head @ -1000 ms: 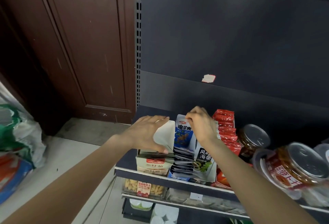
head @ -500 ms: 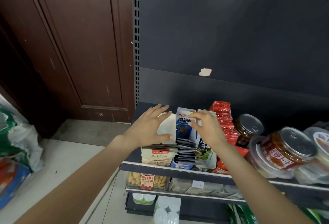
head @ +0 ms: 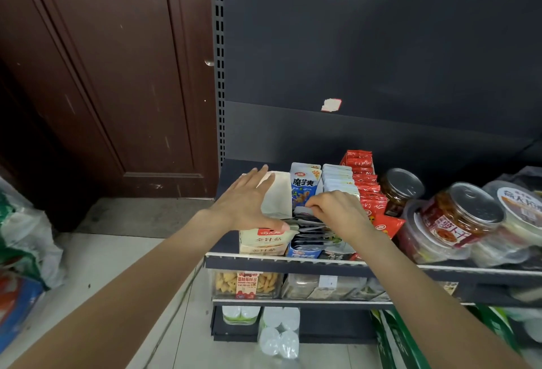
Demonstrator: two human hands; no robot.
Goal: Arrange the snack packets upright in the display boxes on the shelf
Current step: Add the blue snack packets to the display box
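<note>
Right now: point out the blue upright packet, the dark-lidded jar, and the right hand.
blue upright packet point(head: 305, 185), head view, on its printed front.
dark-lidded jar point(head: 402, 184), head view, on its metal lid.
right hand point(head: 337, 210), head view, on the back of the hand.

One head camera looked forward and down, close over both hands, the shelf point(head: 281, 260) just beyond and below them.

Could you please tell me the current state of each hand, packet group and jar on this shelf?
left hand: open, resting flat on the cream box
right hand: pinching a packet top
blue packet: upright
dark packets: leaning
red packets: upright row
dark jar: lidded
</note>
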